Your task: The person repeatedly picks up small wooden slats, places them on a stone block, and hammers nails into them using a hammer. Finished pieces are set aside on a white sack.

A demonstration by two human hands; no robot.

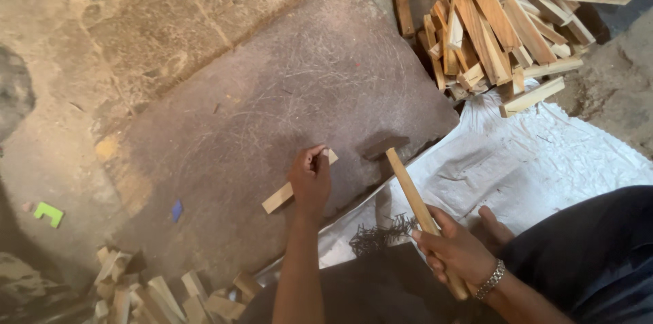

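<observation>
While the small green L-shaped plastic piece (48,213) lies at 9 o'clock on the dusty ground and a loose heap of pale wood offcuts (160,293) sits at 7 o'clock, the work centres on the big dark scratched slab (272,99), lying flat with a small blue scrap (177,210) near its lower edge. Left hand (311,180), just below centre, is curled down over a short pale wooden strip (294,188), fingers bent and pinching it flat against the slab; the strip runs diagonally, one end poking out toward 8 o'clock, the other just past the fingertips toward 2 o'clock. Looks like something thin is pinched upright at the fingertips, too small to tell. Right hand (454,250) at 5 o'clock is clenched round the lower part of the light wooden handle of a hammer with a dark metal head (386,147); the head rests at or just above the slab edge, close right of the left fingers, cannot tell if touching. A tangle of dark thin nails or wire (378,234) sits between the two forearms. To do this well, judging from here: keep the strip pressed flat, fingertips off the strike line, short controlled taps. White crinkled plastic sheet (544,154) at 3 o'clock; stack of longer pale wood strips (496,21) at 1 o'clock.
</observation>
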